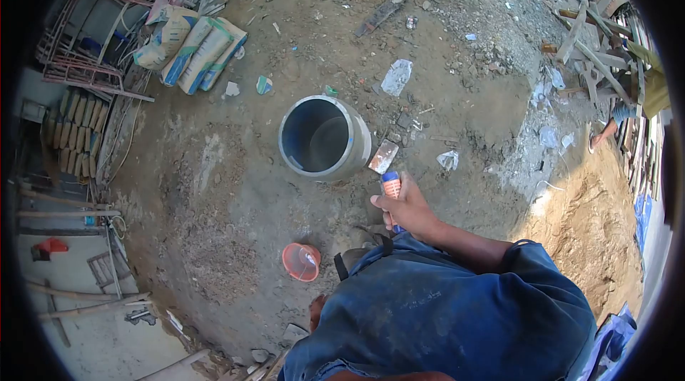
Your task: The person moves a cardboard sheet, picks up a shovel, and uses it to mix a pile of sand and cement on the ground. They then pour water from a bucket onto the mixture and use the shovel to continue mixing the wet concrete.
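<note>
A blue-and-orange cylinder (392,187) sits in the closed grip of the right hand (412,211), its long axis pointing away from the body, just right of the round grey pipe (361,140). The left hand (317,312) seems barely visible beside the shirt (457,295), and its state cannot be told. The pipe looks smooth, thick-walled and open-mouthed.
</note>
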Motion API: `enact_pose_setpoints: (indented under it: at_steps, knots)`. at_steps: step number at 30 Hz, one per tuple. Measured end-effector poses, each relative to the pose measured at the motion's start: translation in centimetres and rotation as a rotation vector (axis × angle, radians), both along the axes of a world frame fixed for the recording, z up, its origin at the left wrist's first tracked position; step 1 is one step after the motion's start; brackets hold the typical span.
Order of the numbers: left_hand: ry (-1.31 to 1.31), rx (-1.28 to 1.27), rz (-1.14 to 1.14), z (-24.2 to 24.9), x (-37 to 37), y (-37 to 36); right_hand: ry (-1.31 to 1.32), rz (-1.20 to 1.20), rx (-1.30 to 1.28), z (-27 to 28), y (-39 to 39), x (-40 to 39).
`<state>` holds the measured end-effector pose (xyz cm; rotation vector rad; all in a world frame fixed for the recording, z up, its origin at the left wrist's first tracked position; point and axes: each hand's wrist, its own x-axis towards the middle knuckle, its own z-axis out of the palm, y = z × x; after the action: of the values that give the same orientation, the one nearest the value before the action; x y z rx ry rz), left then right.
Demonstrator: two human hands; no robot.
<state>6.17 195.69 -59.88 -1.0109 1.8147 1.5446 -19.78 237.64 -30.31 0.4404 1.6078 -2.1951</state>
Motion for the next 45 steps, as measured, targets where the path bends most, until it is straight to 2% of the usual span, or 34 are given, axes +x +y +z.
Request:
enact_pose_setpoints:
  at_steps: [4, 9, 11, 12, 14, 16, 17, 18, 19, 20, 22, 24, 25, 27, 31, 33, 34, 36, 39, 43, 45]
  knots:
    - [-0.037, 0.034, 0.117, 2.5, 0.3, 3.1, -0.032, 0.025, 0.014, -0.4, 0.5, 0.2]
    - [0.002, 0.013, -0.006, 2.3, 0.7, 4.6, -0.027, 0.049, 0.009, -0.2, -0.2, 1.3]
    - [0.054, -0.027, -0.116, 2.1, -0.2, 5.0, -0.001, 0.277, 0.147, 0.8, -0.8, 2.4]
    - [0.054, -0.025, -0.129, 1.9, -0.6, 4.9, 0.161, 0.348, 0.319, -1.5, -1.5, 3.4]
    - [-0.004, 0.165, 0.329, 2.0, -1.5, 5.3, 0.220, 0.374, 0.359, -0.8, -2.2, 3.5]
    - [0.239, 0.364, 0.232, -6.4, 0.5, 0.2, 0.232, 0.443, 0.401, 0.5, -3.0, 3.0]
    - [0.353, 0.479, 0.192, -6.2, -0.3, 0.2, 0.218, 0.417, 0.403, 0.6, -3.5, 2.9]
    - [0.164, 0.172, 0.175, -5.6, -0.6, -0.2, 0.246, 0.362, 0.400, 0.5, -4.1, 2.9]
    - [0.166, 0.179, 0.165, -3.6, -1.9, -0.1, 0.283, 0.311, 0.399, 0.3, -4.6, 2.8]
    - [0.116, 0.216, 0.247, -1.6, -3.5, 0.0, 0.265, 0.319, 0.388, 0.1, -5.0, 2.9]
    - [0.068, 0.261, 0.321, -0.8, -5.3, -1.1, 0.294, 0.289, 0.390, -0.6, -5.7, 3.1]
    - [0.115, 0.363, 0.060, -3.6, -5.6, -4.0, 0.306, 0.260, 0.392, -0.2, -6.3, 3.9]
    - [0.113, 0.371, 0.048, -3.1, -5.7, -3.6, 0.257, 0.267, 0.371, 0.7, -6.4, 4.2]
    - [0.099, 0.172, 0.161, -0.6, -6.2, -1.9, 0.208, 0.265, 0.364, 1.4, -6.7, 4.4]
    - [0.063, 0.245, 0.194, 1.3, -7.1, -1.1, 0.147, 0.212, 0.332, 1.8, -7.2, 4.7]
    - [0.122, 0.160, -0.079, 1.0, -7.1, -1.7, 0.135, 0.174, 0.323, 1.7, -7.1, 4.9]
    - [0.123, 0.169, -0.094, 1.0, -7.2, -1.5, 0.141, 0.162, 0.309, 1.7, -7.1, 4.9]
    - [-0.005, 0.274, 0.165, 1.2, -7.4, -1.0, 0.149, 0.143, 0.300, 1.5, -7.1, 4.7]
    - [-0.037, 0.326, 0.295, -9.2, -5.9, -4.7, 0.165, 0.161, 0.283, 1.2, -7.2, 4.5]
    - [0.140, 0.318, 0.301, -8.9, -5.2, -5.3, 0.188, 0.160, 0.279, 1.3, -7.7, 4.6]
    - [0.210, 0.752, 0.158, -6.2, -5.3, -5.3, 0.184, 0.164, 0.282, 1.6, -8.0, 4.6]
